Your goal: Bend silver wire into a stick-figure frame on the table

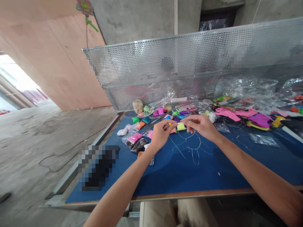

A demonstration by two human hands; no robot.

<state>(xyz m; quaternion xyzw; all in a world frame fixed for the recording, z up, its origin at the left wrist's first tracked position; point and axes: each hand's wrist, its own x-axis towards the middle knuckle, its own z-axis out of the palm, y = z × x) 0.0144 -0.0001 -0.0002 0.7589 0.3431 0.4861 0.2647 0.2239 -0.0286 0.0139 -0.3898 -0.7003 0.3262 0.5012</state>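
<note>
My left hand [161, 131] and my right hand [200, 126] are raised over the blue tabletop, fingertips close together. Each has its thumb and fingers pinched. A thin, pale wire seems to run between the fingertips, though its ends there are too fine to make out. From it, a bent wire shape [200, 142] with a round loop and narrower loops extends below my right hand; whether it hangs or rests on the table I cannot tell. Just behind the fingertips lies a yellow packet [181, 126]. A straight piece of wire [177, 147] lies below my left hand.
Several colourful clay-like packets, such as a pink one [135, 137], lie left and behind. Pink cut-out pieces [227, 113] and clear plastic bags [251, 88] crowd the right. A perforated metal panel [146, 63] stands along the blue table's [170, 179] back. A blurred dark object [98, 168] is at left.
</note>
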